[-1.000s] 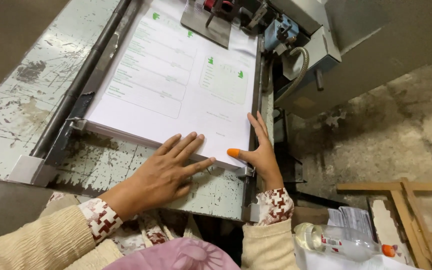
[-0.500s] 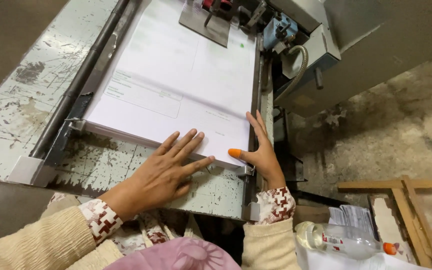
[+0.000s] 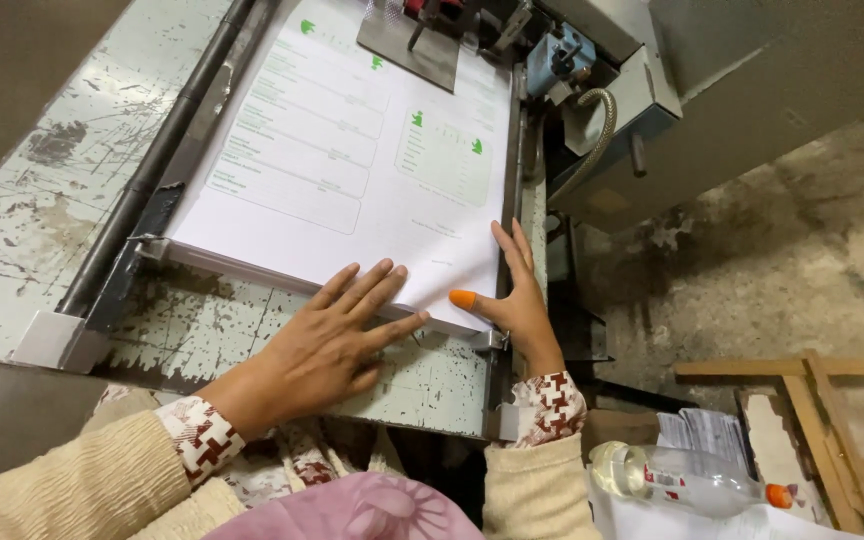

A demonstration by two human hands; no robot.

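Observation:
A thick stack of white sheets (image 3: 352, 170) printed with pale green forms lies on the worn metal feed table (image 3: 212, 330) of a printing machine. My left hand (image 3: 327, 345) lies flat with fingers spread, its fingertips against the stack's near edge. My right hand (image 3: 517, 300) is pressed along the stack's near right corner, fingers straight, with an orange rubber tip on the thumb. Neither hand holds anything.
A grey metal plate (image 3: 417, 45) and feeder parts sit at the stack's far end, with a hose (image 3: 597, 125) and grey machine housing (image 3: 712, 90) to the right. A plastic bottle with an orange cap (image 3: 687, 480) and wooden frames (image 3: 812, 420) lie on the floor at the lower right.
The top sheet has changed: printed a second ago, mostly blank half a second ago, printed again now. Both hands stay at the stack's near edge.

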